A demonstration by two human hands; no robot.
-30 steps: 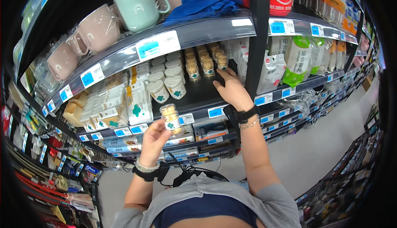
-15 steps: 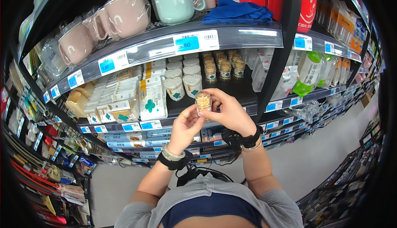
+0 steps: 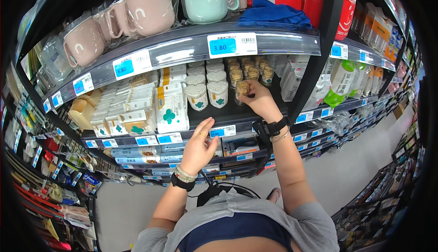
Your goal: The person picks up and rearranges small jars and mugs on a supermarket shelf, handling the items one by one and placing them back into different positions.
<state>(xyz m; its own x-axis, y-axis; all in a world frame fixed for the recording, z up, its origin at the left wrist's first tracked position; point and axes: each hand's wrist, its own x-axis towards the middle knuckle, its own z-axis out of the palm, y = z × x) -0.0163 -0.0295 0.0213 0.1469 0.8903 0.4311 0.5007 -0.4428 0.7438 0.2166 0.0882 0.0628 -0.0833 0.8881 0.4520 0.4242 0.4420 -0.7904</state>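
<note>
Gold shows in one jar [image 3: 242, 87] pinched by the right hand [image 3: 262, 102], the empty left hand [image 3: 198, 149] loosely spread.

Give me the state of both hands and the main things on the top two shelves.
Small clear round jar with gold contents: held by the right hand
Bare right hand: closed on that jar
Bare left hand: empty, partly open
White heart-shaped swab tubs: upright, in rows
Dark blue cloth: crumpled
Pale pink mugs: upright, wrapped in clear plastic
</note>
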